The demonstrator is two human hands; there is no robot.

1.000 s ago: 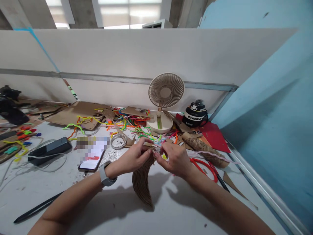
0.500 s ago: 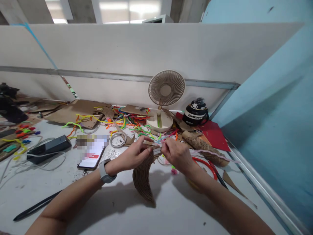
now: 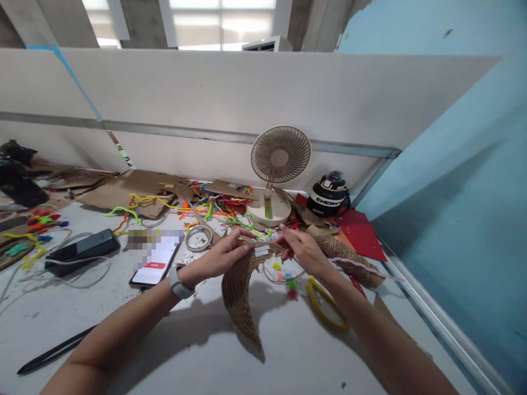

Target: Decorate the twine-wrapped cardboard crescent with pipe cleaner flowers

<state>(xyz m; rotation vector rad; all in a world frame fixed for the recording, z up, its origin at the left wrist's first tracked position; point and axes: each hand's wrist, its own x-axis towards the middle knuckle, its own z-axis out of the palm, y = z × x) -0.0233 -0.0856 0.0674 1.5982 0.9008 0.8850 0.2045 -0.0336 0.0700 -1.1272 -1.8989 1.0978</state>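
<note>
A curved, horn-shaped piece of corrugated cardboard (image 3: pixel 239 299) stands with its tip on the white table (image 3: pixel 164 351). My left hand (image 3: pixel 224 255), with a grey watch on the wrist, is closed in a pinch on the cardboard's upper end, where a strip of white tape (image 3: pixel 261 251) sits. My right hand (image 3: pixel 300 249) is closed just to the right of that end and pinches a thin pink pipe cleaner near the tape. Small coloured beads or bits (image 3: pixel 284 274) lie on the table under my right hand.
A beige desk fan (image 3: pixel 279 164) stands behind my hands, amid a heap of coloured pipe cleaners (image 3: pixel 206 206). A phone (image 3: pixel 154 260), a black power bank (image 3: pixel 82 249), a tape ring (image 3: pixel 198 237), a second cardboard horn (image 3: pixel 349 258), a yellow loop (image 3: pixel 325 307), red paper (image 3: pixel 362 230) and a black helmet-like thing (image 3: pixel 329 195) lie around.
My right hand has moved right and away from my left hand, drawing the pink strand out. The yellow loop and small coloured bits beneath it have come into view.
</note>
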